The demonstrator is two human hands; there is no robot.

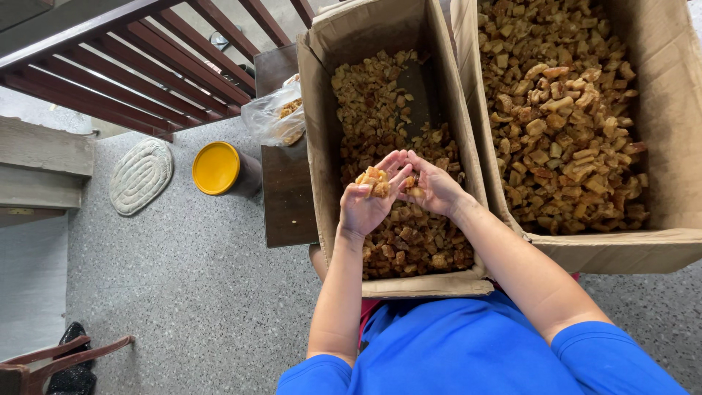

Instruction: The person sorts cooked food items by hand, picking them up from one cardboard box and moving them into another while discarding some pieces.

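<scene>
1. Fried golden chunks [374,181] lie in a small heap on the cupped palm of the left hand [369,201], held palm-up above the middle of the nearer cardboard box [316,153].
2. That left hand is loosely curled around the heap, fingers half open, cradling rather than squeezing.
3. Right hand [433,189] sits just beside it, fingertips touching the left fingers; it pinches a piece or two (how many is hard to tell) against the left palm's edge.
4. Below both hands the box holds a loose layer of the same chunks, with a bare dark patch toward its far end.
5. A second box [669,132], fuller, stands touching it on the right.
6. On the dark desk [285,197] to the left lies a clear plastic bag [274,117]; a yellow-lidded tub [217,168] stands on the speckled floor [190,292].
</scene>
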